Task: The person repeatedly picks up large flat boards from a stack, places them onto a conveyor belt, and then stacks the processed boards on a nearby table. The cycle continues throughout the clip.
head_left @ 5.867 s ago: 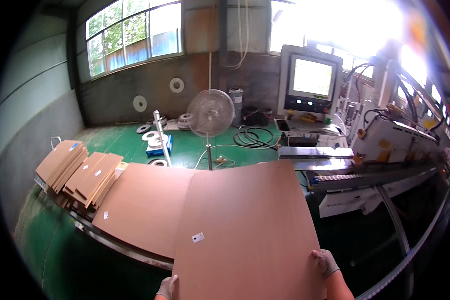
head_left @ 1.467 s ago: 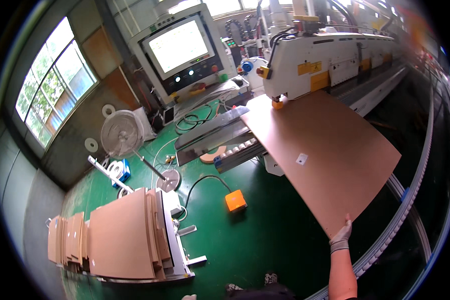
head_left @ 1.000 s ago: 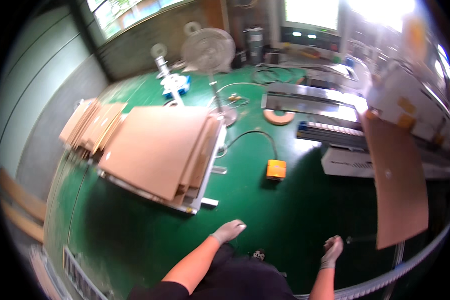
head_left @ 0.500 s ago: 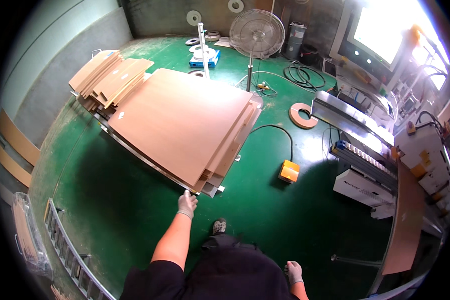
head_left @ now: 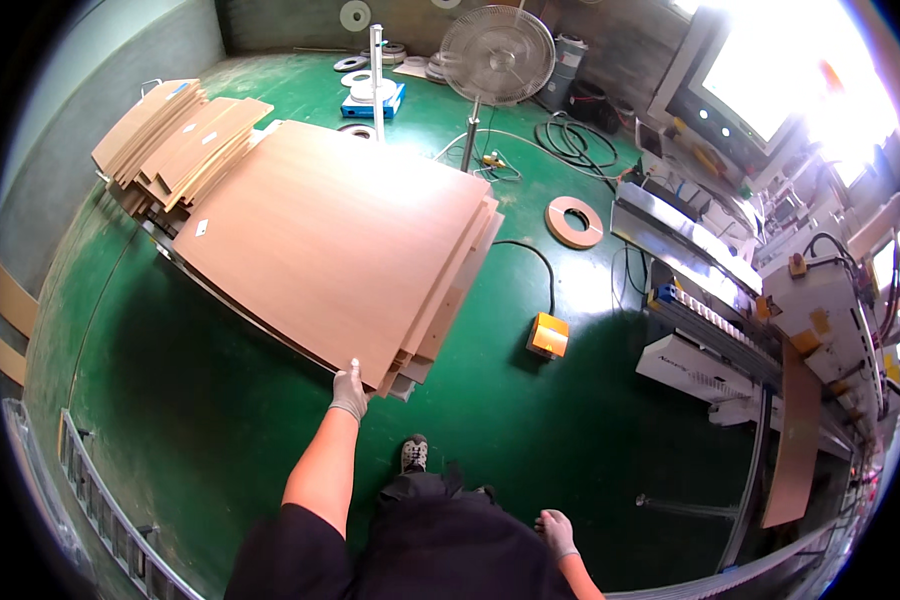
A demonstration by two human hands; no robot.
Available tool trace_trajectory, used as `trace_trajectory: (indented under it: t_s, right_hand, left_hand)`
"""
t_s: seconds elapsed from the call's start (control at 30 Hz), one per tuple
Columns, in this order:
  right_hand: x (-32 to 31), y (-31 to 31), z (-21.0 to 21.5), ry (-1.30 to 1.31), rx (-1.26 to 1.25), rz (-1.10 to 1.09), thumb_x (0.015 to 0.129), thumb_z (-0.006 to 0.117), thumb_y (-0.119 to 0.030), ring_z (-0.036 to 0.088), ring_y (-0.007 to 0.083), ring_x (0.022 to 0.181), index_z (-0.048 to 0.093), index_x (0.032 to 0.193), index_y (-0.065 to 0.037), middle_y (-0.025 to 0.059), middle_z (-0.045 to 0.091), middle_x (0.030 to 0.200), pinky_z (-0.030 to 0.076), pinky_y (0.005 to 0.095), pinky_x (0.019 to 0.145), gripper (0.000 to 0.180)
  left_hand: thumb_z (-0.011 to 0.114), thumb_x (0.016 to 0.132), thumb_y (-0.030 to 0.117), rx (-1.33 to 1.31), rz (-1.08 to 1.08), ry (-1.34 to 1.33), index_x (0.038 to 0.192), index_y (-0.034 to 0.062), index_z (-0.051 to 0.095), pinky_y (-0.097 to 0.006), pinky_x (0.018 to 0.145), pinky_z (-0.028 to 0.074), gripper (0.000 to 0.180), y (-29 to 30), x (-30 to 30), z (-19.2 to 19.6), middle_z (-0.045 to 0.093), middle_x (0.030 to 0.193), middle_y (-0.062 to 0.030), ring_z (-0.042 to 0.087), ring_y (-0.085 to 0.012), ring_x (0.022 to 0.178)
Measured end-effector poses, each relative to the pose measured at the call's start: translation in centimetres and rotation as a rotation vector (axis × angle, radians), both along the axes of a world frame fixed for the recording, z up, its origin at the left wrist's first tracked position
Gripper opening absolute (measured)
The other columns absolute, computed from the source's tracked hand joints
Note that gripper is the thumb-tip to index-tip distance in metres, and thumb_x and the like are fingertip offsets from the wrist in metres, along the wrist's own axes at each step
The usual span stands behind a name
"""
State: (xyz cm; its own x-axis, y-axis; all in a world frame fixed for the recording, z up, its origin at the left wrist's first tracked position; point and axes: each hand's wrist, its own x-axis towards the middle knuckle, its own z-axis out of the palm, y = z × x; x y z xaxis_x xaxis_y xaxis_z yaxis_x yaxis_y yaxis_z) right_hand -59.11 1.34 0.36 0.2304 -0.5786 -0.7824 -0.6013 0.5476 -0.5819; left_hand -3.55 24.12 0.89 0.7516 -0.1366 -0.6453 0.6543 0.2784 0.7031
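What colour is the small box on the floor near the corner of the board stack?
Orange, with a black cable running to it: the box shows best in the head view.

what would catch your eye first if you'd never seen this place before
Most striking is the big stack of light brown wooden panels in the middle of the green floor, with the gloved left hand gripping the near corner of the top panel. Behind it stands a pedestal fan, and an orange box lies on the floor to the right. The right hand hangs free by the person's side.
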Motion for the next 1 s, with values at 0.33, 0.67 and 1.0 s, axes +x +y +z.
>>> trace_trajectory:
  t_s: [0.33,0.67,1.0]
  right_hand:
    - [11.1,-1.4,2.9,0.045,-0.425,0.837,0.098,0.066,-0.035,0.067,0.0357,0.121,0.068,0.127,-0.002,0.0202,0.071,0.126,0.052,0.0419,0.104,0.044]
    - [42.2,-12.4,8.6,-0.121,-1.324,0.709,0.09,0.072,-0.025,0.061,0.0399,0.125,0.062,0.132,-0.004,0.0227,0.066,0.13,0.048,0.0478,0.106,0.047]
    - [45.5,-9.9,6.1,0.151,-0.756,0.991,0.103,0.053,-0.056,0.066,0.0489,0.109,0.062,0.113,0.003,0.0316,0.07,0.113,0.052,0.0526,0.095,0.061]
  left_hand:
    - [0.047,0.111,0.029,-0.01,-0.277,-0.03,0.147,0.0069,0.044,-0.054,0.091,0.06,0.043,7.8,-15.3,4.2,0.058,0.137,-0.0139,0.063,-0.0309,0.122]
    - [0.051,0.109,0.029,0.059,-0.267,0.162,0.159,0.0086,0.037,-0.06,0.114,0.043,0.056,30.1,-17.8,6.8,0.048,0.156,-0.0145,0.05,-0.0365,0.141]
    - [0.055,0.108,0.041,0.421,0.064,0.068,0.138,-0.0101,0.051,-0.049,0.096,0.056,0.06,36.6,-1.7,0.0,0.062,0.136,-0.0242,0.066,-0.0353,0.12]
